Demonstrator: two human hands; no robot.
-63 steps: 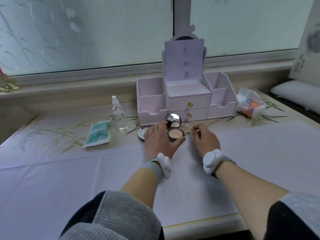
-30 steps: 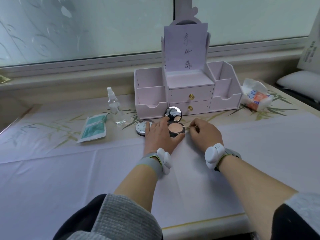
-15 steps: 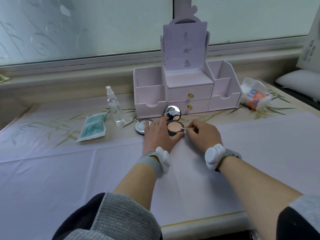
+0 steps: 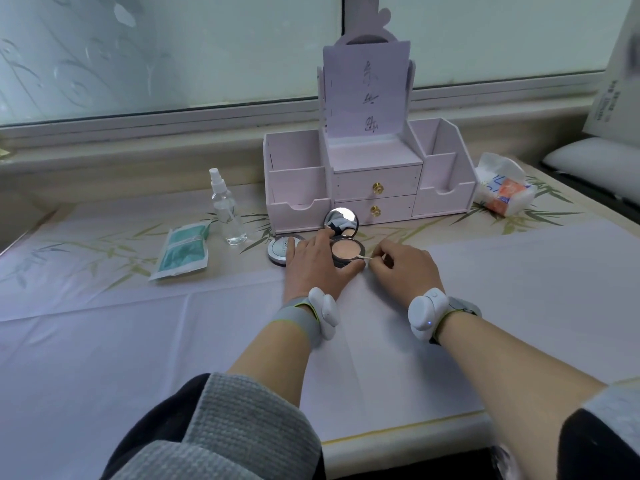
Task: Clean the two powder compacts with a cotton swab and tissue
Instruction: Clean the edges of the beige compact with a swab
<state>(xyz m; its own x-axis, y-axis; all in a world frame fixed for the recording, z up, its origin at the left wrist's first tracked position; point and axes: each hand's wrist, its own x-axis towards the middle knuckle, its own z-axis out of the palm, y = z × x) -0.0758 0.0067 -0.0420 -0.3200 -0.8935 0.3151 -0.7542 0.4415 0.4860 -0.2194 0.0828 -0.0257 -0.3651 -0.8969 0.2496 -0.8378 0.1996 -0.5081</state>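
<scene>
Lying open, the compact [image 4: 347, 250] shows peach-beige powder.

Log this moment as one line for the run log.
step: swabbing open compact | left hand: holds it | right hand: pinches cotton swab, tip at right rim | closed compact: lies left

Lilac drawer organizer [image 4: 374, 181] sitting at 12 o'clock on the table [image 4: 104, 341], handwritten paper [image 4: 367, 88] leaning on it; clear spray bottle [image 4: 227, 213] standing at 10 o'clock, teal packet [image 4: 181, 252] lying beside it.
</scene>
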